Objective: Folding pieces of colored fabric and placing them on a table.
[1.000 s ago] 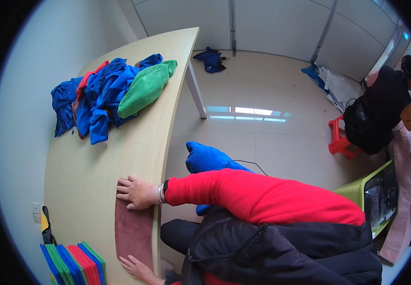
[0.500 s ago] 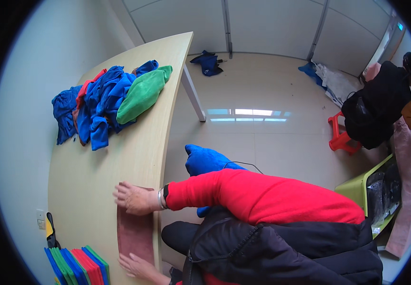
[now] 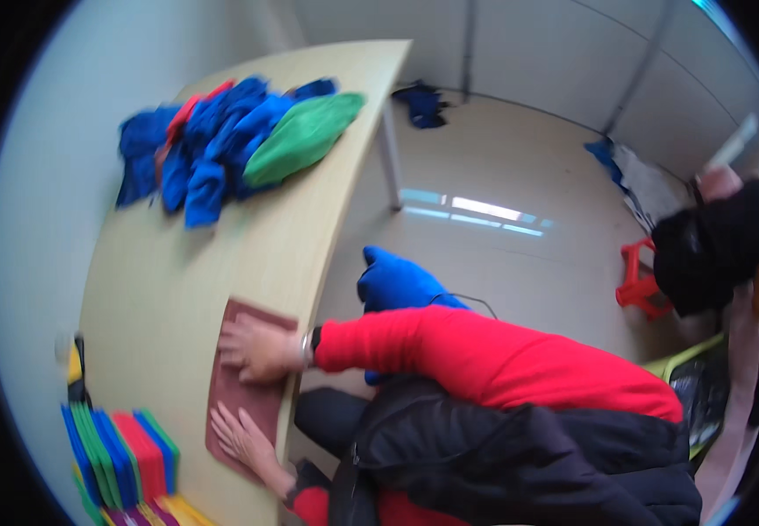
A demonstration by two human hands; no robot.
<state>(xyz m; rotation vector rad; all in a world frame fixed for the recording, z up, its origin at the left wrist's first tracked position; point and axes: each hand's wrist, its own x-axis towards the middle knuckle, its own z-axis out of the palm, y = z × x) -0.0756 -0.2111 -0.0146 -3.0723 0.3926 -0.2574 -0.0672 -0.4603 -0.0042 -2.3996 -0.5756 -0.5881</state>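
A reddish-brown folded cloth [image 3: 263,405] lies flat in a long strip along the edge of the pale wooden table [image 3: 169,280]. My right hand [image 3: 261,349], at the end of a red sleeve with a band at the wrist, rests palm down on its upper part. The fingers are spread and slightly blurred. Lower down, my left hand [image 3: 246,443] lies flat on the same cloth, fingers stretched out. Neither hand grips anything.
A heap of blue and red cloths [image 3: 213,149], with a green cloth [image 3: 305,140] on it, covers the table's far end. Folded coloured cloths [image 3: 125,456] stand at lower left. Blue fabric [image 3: 397,282] is beside the table. A person [image 3: 717,250] is near a red stool [image 3: 638,280].
My right hand has slid from the cloth's top end toward its middle, and my left hand has come up closer to it. The whole view has tilted and shifted.
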